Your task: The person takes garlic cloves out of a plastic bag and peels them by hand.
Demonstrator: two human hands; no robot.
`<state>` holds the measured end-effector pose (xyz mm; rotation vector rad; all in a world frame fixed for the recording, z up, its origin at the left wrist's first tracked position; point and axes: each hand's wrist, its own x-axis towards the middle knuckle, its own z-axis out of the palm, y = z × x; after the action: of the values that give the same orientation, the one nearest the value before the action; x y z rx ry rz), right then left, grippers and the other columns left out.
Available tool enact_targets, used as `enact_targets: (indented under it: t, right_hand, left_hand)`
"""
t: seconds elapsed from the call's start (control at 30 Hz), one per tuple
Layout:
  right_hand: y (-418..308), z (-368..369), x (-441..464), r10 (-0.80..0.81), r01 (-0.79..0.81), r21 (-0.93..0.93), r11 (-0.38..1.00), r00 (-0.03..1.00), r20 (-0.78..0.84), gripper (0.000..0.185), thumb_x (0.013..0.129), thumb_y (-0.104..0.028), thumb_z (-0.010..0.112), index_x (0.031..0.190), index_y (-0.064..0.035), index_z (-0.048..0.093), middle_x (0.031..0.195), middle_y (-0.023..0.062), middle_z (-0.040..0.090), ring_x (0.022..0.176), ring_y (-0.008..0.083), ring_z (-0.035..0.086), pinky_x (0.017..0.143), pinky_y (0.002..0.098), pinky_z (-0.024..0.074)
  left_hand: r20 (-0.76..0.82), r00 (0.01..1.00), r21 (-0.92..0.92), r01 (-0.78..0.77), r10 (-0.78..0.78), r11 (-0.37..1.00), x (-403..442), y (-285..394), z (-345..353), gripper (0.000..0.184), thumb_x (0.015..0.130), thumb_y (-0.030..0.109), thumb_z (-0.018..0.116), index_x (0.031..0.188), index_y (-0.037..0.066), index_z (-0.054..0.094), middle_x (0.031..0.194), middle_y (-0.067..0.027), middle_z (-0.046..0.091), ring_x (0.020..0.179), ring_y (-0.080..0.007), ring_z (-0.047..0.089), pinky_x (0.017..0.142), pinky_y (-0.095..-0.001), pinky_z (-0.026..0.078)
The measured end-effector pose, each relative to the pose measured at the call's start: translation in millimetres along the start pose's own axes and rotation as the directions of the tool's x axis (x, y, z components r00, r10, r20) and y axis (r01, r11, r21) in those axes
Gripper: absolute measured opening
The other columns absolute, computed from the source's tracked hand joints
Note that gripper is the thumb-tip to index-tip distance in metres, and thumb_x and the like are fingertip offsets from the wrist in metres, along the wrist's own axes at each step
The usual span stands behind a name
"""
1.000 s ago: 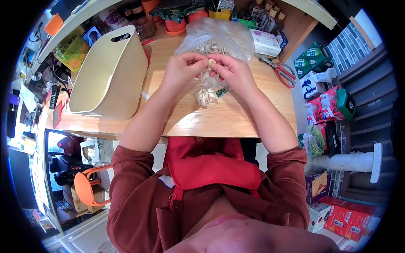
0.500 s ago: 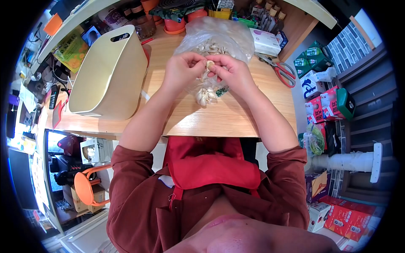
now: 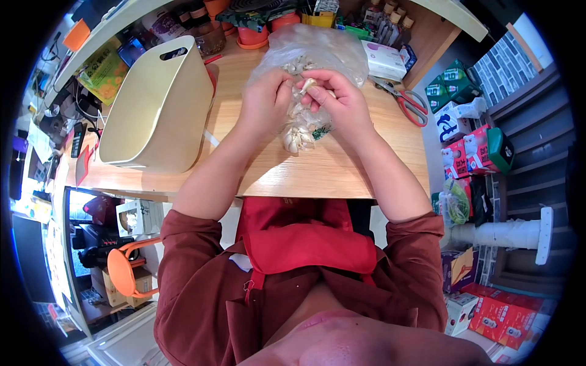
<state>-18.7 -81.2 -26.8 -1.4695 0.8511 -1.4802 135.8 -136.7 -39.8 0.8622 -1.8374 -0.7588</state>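
Note:
My right hand pinches a garlic clove between thumb and fingers, above the worktop. Just left of it, my left hand is closed, its thumb and forefinger drawn together a little apart from the clove. Whether anything sits in those left fingers is hidden. A clear plastic bag lies beyond both hands, with pale garlic skins on its near part. Nearer to me, a small heap of garlic cloves rests beside a green printed patch of the bag.
A tall cream bin stands on the wooden table left of my forearm. Red-handled scissors lie at the right edge. A white box, bottles and orange pots line the back.
My left fingers have drawn away to the left from the clove. The clove stays in my right hand, now tilted and more exposed.

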Motion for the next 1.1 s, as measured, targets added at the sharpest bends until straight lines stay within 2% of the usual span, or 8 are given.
enact_targets:
  t: [0.07,0.17,0.27,0.37,0.63,0.77,0.87,1.1]
  right_hand:
    - [0.3,-1.2,0.5,0.059,-0.059,0.010,0.998,0.998,0.033,0.020,0.089,-0.006,0.050,0.108,-0.0009,0.052,0.093,0.0059,0.061,0.076,0.0089,0.057,0.064,0.0201,0.0452]
    - [-1.7,-2.0,1.5,0.141,-0.144,0.082,0.986,0.989,0.039,0.021,0.089,-0.008,0.051,0.109,-0.0012,0.050,0.093,0.0068,0.061,0.074,0.0080,0.055,0.063,0.0197,0.0437]
    - [2.8,-5.8,2.1,0.148,-0.154,0.204,0.967,0.988,0.046,0.020,0.089,-0.010,0.052,0.107,-0.0025,0.050,0.087,0.0050,0.060,0.071,0.0075,0.055,0.058,0.0185,0.0424]
    - [4.7,-9.3,2.6,0.172,-0.189,0.253,0.949,0.981,0.088,0.018,0.089,-0.011,0.053,0.105,-0.0034,0.050,0.082,0.0036,0.059,0.067,0.0075,0.055,0.054,0.0173,0.0408]
    - [3.0,-14.7,4.6,0.265,-0.289,0.249,0.924,0.956,0.129,0.020,0.084,-0.013,0.061,0.098,-0.0010,0.053,0.078,0.0036,0.060,0.064,0.0082,0.056,0.051,0.0178,0.0394]
    - [-2.3,-13.2,5.0,0.280,-0.290,0.110,0.951,0.955,0.099,0.022,0.081,-0.012,0.064,0.098,-0.0010,0.054,0.075,0.0030,0.061,0.064,0.0077,0.055,0.052,0.0181,0.0395]
    - [-5.9,-10.6,4.1,0.281,-0.283,0.028,0.959,0.957,0.069,0.022,0.080,-0.011,0.065,0.097,-0.0015,0.055,0.074,0.0021,0.061,0.064,0.0073,0.055,0.052,0.0182,0.0398]
    - [-2.8,-15.2,4.1,0.203,-0.182,-0.270,0.945,0.978,0.053,0.020,0.079,-0.014,0.066,0.096,-0.0068,0.059,0.071,-0.0007,0.058,0.064,0.0069,0.052,0.056,0.0208,0.0415]
  left_hand:
    - [0.010,0.998,0.024,-0.063,0.063,0.998,0.1,-0.7,1.2,0.011,0.083,0.004,0.051,0.089,0.000,0.060,0.074,-0.0137,0.058,0.068,-0.0189,0.058,0.063,-0.0296,0.047]
    - [0.016,0.998,-0.029,0.059,-0.059,0.998,0.0,5.0,-0.7,0.015,0.086,0.005,0.051,0.097,0.001,0.061,0.081,-0.0107,0.060,0.075,-0.0154,0.059,0.067,-0.0271,0.047]
    - [0.118,0.981,-0.451,0.190,-0.153,0.872,0.3,16.7,-5.3,0.016,0.085,0.005,0.055,0.100,0.001,0.061,0.087,-0.0050,0.060,0.077,-0.0102,0.058,0.067,-0.0232,0.047]
    - [0.156,0.987,-0.516,0.060,0.025,0.854,1.1,13.8,-7.1,0.020,0.082,0.004,0.061,0.101,0.001,0.061,0.092,-0.0018,0.058,0.077,-0.0062,0.056,0.066,-0.0201,0.046]
    - [0.207,0.976,-0.361,0.018,0.061,0.932,1.7,1.9,-6.3,0.022,0.081,0.003,0.064,0.102,0.001,0.060,0.089,-0.0028,0.061,0.078,-0.0071,0.057,0.069,-0.0198,0.047]
    - [0.207,0.977,-0.315,0.019,0.049,0.949,1.0,4.6,-6.9,0.018,0.082,0.004,0.062,0.099,0.000,0.061,0.088,-0.0033,0.062,0.077,-0.0077,0.059,0.066,-0.0196,0.048]
    - [0.211,0.975,-0.402,0.155,-0.073,0.902,-0.9,17.8,-9.1,0.018,0.081,0.003,0.062,0.098,-0.002,0.061,0.081,-0.0032,0.062,0.070,-0.0076,0.059,0.062,-0.0204,0.048]
    - [0.361,0.924,-0.463,0.298,-0.129,0.835,4.5,13.4,-17.8,0.013,0.080,0.006,0.062,0.092,0.002,0.057,0.079,-0.0035,0.061,0.070,-0.0097,0.060,0.057,-0.0196,0.046]
